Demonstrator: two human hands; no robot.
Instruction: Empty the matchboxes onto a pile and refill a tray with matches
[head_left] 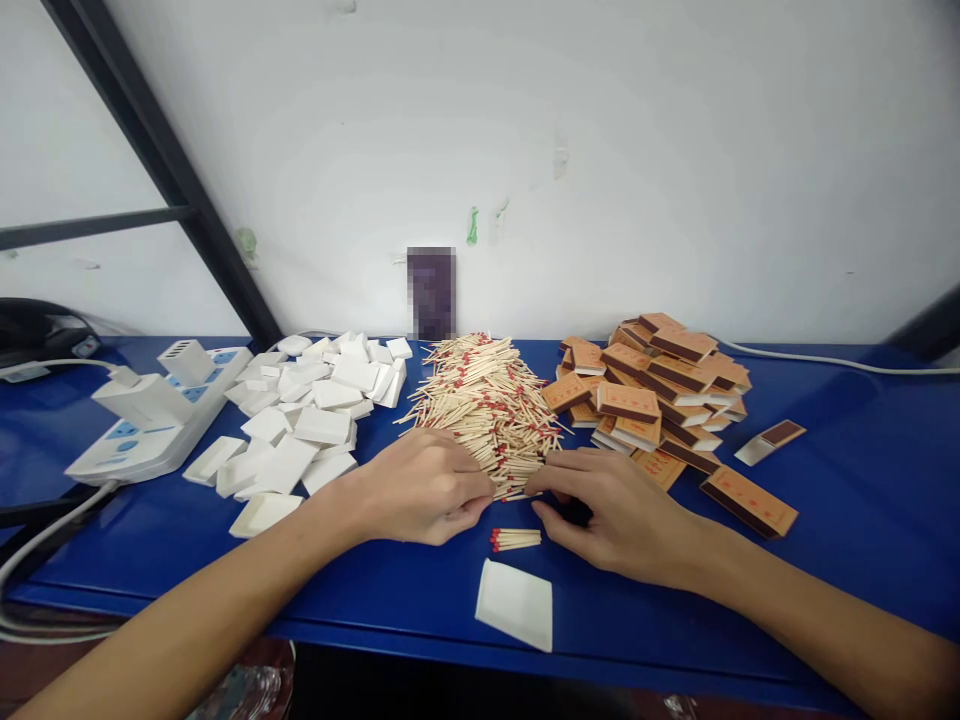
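A heap of loose wooden matches (480,400) with red heads lies at the centre of the blue table. My left hand (427,487) is at the heap's front left edge, its fingers curled and pinched on matches there; the exact grip is partly hidden. Facing it, my right hand (607,510) touches the front right edge with its index fingertip, thumb held apart. Just in front of the hands sits a small neat bundle of matches (516,539), heads to the left. Closer to the table edge rests one white matchbox tray (515,605), open side up.
Left of the heap are piled white matchbox trays (300,405). Orange-brown matchbox sleeves (660,380) are stacked to the right, with a separate matchbox (750,500) in front. A white power strip (157,425) with plugs and cables stands far left. The wall (637,150) closes the back.
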